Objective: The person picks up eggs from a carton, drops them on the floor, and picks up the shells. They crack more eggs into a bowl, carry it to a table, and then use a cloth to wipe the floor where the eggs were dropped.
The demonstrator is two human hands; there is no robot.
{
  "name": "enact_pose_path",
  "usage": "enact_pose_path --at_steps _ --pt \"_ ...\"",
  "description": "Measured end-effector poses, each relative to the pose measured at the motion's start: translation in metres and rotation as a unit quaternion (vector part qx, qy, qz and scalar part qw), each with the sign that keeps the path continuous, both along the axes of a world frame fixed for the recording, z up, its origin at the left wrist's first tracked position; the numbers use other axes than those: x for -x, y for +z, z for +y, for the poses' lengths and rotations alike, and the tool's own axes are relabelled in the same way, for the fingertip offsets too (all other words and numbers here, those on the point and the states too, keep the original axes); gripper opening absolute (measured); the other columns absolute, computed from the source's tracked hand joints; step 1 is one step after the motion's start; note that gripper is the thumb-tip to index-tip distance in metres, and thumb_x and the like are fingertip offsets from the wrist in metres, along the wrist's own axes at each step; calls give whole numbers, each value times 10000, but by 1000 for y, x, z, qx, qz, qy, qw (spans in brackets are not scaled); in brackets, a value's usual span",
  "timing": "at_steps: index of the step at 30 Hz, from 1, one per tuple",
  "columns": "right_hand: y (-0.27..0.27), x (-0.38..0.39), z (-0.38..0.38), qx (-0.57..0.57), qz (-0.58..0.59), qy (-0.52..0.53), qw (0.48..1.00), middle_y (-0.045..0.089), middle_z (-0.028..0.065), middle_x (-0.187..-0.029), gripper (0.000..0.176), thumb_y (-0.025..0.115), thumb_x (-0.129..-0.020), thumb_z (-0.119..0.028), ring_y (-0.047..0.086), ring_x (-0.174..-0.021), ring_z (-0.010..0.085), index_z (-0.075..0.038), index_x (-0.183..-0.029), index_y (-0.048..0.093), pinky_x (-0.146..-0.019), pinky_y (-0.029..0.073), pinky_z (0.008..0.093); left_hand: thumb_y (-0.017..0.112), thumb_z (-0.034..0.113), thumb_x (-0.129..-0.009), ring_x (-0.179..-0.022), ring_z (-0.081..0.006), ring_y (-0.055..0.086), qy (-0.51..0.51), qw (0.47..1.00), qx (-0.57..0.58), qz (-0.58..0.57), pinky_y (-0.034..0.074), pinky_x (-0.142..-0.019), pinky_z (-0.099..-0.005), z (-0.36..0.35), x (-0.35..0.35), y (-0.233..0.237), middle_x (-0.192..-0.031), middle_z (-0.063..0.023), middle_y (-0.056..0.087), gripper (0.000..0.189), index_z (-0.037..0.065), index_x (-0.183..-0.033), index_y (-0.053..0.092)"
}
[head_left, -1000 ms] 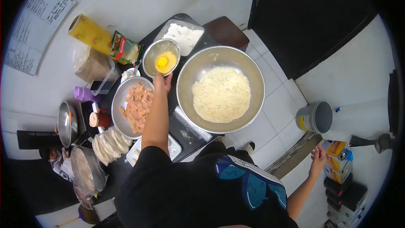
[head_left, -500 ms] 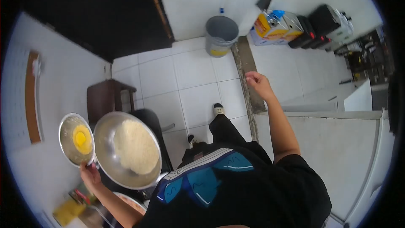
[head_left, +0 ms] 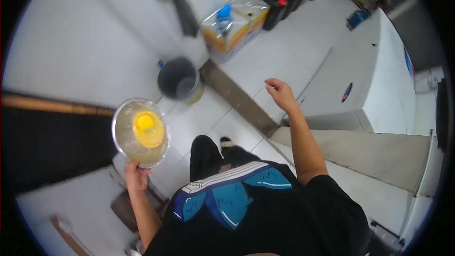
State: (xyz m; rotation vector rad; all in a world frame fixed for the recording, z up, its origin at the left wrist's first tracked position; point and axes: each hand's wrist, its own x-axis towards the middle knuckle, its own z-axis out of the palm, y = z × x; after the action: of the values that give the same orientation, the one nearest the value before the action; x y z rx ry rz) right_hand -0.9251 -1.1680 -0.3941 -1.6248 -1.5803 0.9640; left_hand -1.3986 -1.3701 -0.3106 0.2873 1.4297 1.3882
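Observation:
My left hand (head_left: 136, 176) grips the near rim of a shiny metal bowl (head_left: 124, 130). Inside the bowl lies a raw egg (head_left: 150, 132), with a round, deep-yellow yolk in a paler yellow pool. The bowl is held out at my left, beside the dark door. My right hand (head_left: 280, 95) hangs in the air at my right, above the floor. Its fingers are loosely bent and slightly apart, and I see nothing held in them.
A grey bucket (head_left: 167, 83) stands by the wall ahead, beside a low concrete sill (head_left: 237, 97). Boxed cans (head_left: 232, 26) and black jerrycans (head_left: 268, 7) line the wall beyond. A white chest freezer (head_left: 350, 80) is at right. A brown stool (head_left: 125, 211) is at lower left.
My view and body have turned right. The bowl with the egg has moved away from the large metal bowl of pale crumbs, which has left the view. My right hand stays raised.

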Motion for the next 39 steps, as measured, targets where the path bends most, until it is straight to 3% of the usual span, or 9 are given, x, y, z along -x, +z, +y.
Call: enact_pose_path --at_steps 9,12,14,15,18,22,30,34,39 --pt "118 -51 162 -195 53 -78 976 607 90 -908 230 598 -776 -28 574 -732 139 -38 -1006 612 -671 467 249 441 25 -819 -722 -244 637 -357 934 5 -12 542 -422 -282 356 -185 -38 -1033 -158 560 425 23 -1228 328" --pt "156 -55 223 -263 -51 -82 960 557 139 -1046 313 622 -737 -40 570 -877 229 -70 -1046 594 -750 462 308 432 14 -821 -736 -253 639 -437 898 44 -12 544 -423 -285 453 -253 -36 -1045 -164 555 434 37 -1239 318" --pt "179 -68 249 -193 -210 19 958 497 157 -1149 359 637 -721 -68 519 -993 276 -92 -1074 578 -825 431 357 429 16 -828 -747 -255 639 -481 874 74 -5 547 -427 -290 503 -297 -25 -1052 -167 551 427 47 -1239 320" --pt "189 -76 258 -150 -284 70 944 467 167 -1201 382 645 -713 -81 493 -1051 300 -103 -1088 570 -862 416 381 426 18 -831 -748 -256 639 -491 868 75 -17 549 -428 -291 522 -320 -15 -1057 -167 548 424 48 -1240 319" --pt "211 -128 270 -68 -244 -1 967 403 174 -1280 405 653 -713 -123 416 -1148 331 -122 -1107 558 -944 350 424 405 18 -839 -742 -252 636 -524 846 89 -34 552 -426 -295 574 -381 10 -1069 -165 539 412 56 -1240 319" --pt "250 -213 244 -23 -236 -213 948 397 176 -1288 358 630 -726 -117 429 -1129 354 -110 -1078 563 -941 369 418 409 15 -826 -726 -236 633 -583 808 81 -27 550 -425 -291 632 -448 57 -1062 -159 542 465 63 -1272 286" --pt "280 -379 174 42 -301 -535 788 375 167 -1316 343 587 -760 -49 409 -1165 350 -64 -1101 552 -951 376 386 399 -2 -815 -706 -235 634 -645 759 82 -36 552 -431 -281 753 -591 63 -1065 -161 542 483 63 -1281 292" --pt "286 -481 214 90 -315 -573 751 373 154 -1324 322 575 -775 -41 437 -1142 335 -50 -1096 552 -943 386 366 393 -3 -814 -663 -244 635 -616 778 96 -80 556 -431 -279 799 -670 65 -1046 -170 549 470 44 -1272 299" --pt "312 -605 350 -24 -328 -474 817 413 150 -1296 308 578 -770 -39 481 -1092 325 -47 -1078 564 -916 408 360 394 -1 -808 -601 -246 633 -570 814 77 -81 550 -412 -278 866 -760 89 -975 -185 572 450 23 -1248 304"
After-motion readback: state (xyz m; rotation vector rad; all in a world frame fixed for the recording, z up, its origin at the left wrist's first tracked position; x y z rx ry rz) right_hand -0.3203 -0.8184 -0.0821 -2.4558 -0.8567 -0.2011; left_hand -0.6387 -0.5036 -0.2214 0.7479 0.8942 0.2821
